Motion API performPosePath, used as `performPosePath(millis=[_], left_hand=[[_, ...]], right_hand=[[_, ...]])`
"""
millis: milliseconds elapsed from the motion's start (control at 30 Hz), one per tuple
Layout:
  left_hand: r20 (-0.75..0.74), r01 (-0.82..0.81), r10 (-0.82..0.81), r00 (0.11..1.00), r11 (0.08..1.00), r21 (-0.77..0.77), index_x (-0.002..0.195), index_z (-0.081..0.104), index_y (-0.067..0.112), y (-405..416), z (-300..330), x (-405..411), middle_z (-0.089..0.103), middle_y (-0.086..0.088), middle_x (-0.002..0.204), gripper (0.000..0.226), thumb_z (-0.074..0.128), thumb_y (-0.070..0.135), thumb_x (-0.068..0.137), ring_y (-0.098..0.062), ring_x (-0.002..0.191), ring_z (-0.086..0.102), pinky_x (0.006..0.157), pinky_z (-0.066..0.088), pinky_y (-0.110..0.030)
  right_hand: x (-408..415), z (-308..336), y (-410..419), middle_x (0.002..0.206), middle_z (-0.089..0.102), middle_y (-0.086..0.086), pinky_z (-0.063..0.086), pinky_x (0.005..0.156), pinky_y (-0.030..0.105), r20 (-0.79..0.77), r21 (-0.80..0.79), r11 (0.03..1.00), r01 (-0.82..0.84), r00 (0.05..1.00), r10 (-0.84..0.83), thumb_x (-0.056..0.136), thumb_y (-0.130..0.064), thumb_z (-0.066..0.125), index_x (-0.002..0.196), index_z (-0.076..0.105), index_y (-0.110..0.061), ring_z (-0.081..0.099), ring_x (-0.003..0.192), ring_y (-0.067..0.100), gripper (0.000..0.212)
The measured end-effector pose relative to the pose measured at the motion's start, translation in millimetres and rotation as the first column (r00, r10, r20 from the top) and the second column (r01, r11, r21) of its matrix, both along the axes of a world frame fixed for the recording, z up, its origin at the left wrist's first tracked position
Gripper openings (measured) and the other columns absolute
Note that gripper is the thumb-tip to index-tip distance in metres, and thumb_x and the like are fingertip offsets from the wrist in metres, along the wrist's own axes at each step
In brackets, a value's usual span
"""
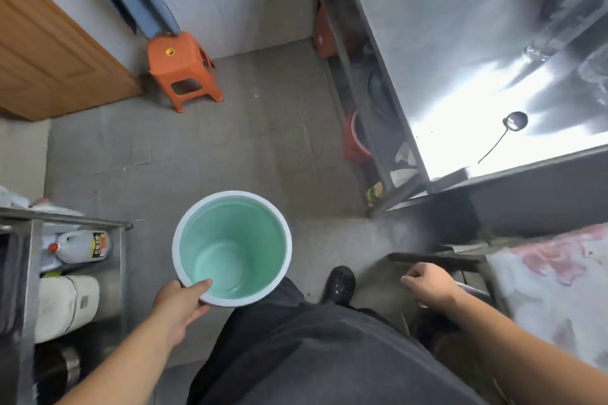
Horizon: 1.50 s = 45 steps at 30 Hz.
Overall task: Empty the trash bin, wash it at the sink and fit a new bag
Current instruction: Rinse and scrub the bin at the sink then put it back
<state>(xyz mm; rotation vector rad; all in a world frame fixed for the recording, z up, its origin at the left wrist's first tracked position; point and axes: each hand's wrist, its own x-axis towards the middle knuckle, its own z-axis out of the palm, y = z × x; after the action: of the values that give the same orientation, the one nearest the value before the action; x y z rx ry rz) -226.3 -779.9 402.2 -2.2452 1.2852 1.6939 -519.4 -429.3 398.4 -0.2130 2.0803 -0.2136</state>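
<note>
the concrete floor [230, 141] is lying beneath everything, well below both hands. the steel counter [460, 59] is running far ahead of the right fingers, with a ladle [513, 123] lying on its shiny top. a wooden door [49, 59] is standing far ahead of the left fingers, and an orange stool [182, 71] is sitting just beside it, well apart from the bin. a metal rack [65, 223] is standing outward of the left fingers, with a white jug [82, 245] lying on its side on a shelf.

the trash bin [232, 248], green inside with a white rim, is being carried upright over the floor; it is showing no bag and nothing inside. the left hand [181, 302] is gripping its near rim, thumb [200, 286] hooking over the edge into the bin, the other fingers wrapping underneath, out of sight. the right hand [431, 283] is hanging loosely curled, holding nothing, near a dark bar just ahead of its knuckles. a black shoe [340, 283] is showing between the two hands.
</note>
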Motion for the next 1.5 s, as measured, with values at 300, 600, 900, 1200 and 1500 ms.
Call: performPosePath(millis=[300, 600, 900, 1200, 1500], left_hand=[[-0.053, -0.064, 0.066, 0.996, 0.997, 0.031, 0.104, 0.061, 0.005, -70, -6, -68, 0.072, -0.014, 0.108, 0.018, 0.072, 0.004, 0.090, -0.029, 0.096, 0.070, 0.083, 0.056, -0.037], [-0.106, 0.081, -0.074, 0.992, 0.995, 0.064, 0.097, 0.061, 0.010, -227, -9, -155, 0.072, -0.010, 0.094, 0.013, 0.065, -0.002, 0.093, -0.027, 0.086, 0.069, 0.085, 0.054, -0.041], [-0.024, 0.194, -0.193, 0.981, 0.980, 0.038, 0.095, 0.060, 0.007, -360, -20, -245, 0.070, -0.021, 0.107, 0.013, 0.066, -0.003, 0.091, -0.036, 0.094, 0.068, 0.087, 0.055, -0.044], [0.014, 0.168, -0.169, 0.986, 0.986, 0.019, 0.105, 0.060, -0.002, -457, -21, -364, 0.070, -0.026, 0.108, 0.017, 0.068, -0.002, 0.090, -0.036, 0.087, 0.069, 0.074, 0.057, -0.041], [0.001, 0.366, -0.367, 0.930, 0.930, -0.037, 0.105, 0.064, -0.002, -540, 8, -523, 0.072, -0.023, 0.100, 0.015, 0.068, 0.000, 0.091, -0.032, 0.081, 0.069, 0.059, 0.056, -0.032]], right_hand=[[-102, -2, -153, 0.055, 0.068, 0.003, 0.054, 0.058, 0.035, -0.050, -0.145, 0.989, -0.018, 0.999, 0.011, 0.077, -0.020, 0.060, 0.059, 0.061, -0.011, 0.065, 0.057, 0.020, 0.020], [-139, 1, -220, 0.050, 0.053, 0.000, 0.036, 0.049, 0.025, -0.032, 0.027, 0.997, 0.078, 0.996, -0.077, 0.076, -0.019, 0.056, 0.060, 0.048, -0.018, 0.045, 0.046, 0.017, 0.018], [-192, -7, -273, 0.047, 0.058, -0.001, 0.042, 0.046, 0.022, 0.004, 0.159, 0.973, 0.168, 0.985, -0.171, 0.080, -0.015, 0.061, 0.052, 0.055, -0.014, 0.058, 0.049, 0.018, 0.029], [-342, -26, -412, 0.051, 0.057, -0.003, 0.042, 0.052, 0.025, 0.016, 0.094, 0.990, 0.103, 0.994, -0.105, 0.079, -0.023, 0.058, 0.055, 0.051, -0.016, 0.053, 0.051, 0.014, 0.026], [-496, 3, -550, 0.090, 0.073, 0.005, 0.050, 0.074, 0.028, -0.006, -0.020, 0.998, 0.062, 0.998, -0.062, 0.086, -0.027, 0.056, 0.085, 0.068, -0.012, 0.067, 0.089, 0.022, 0.019]])
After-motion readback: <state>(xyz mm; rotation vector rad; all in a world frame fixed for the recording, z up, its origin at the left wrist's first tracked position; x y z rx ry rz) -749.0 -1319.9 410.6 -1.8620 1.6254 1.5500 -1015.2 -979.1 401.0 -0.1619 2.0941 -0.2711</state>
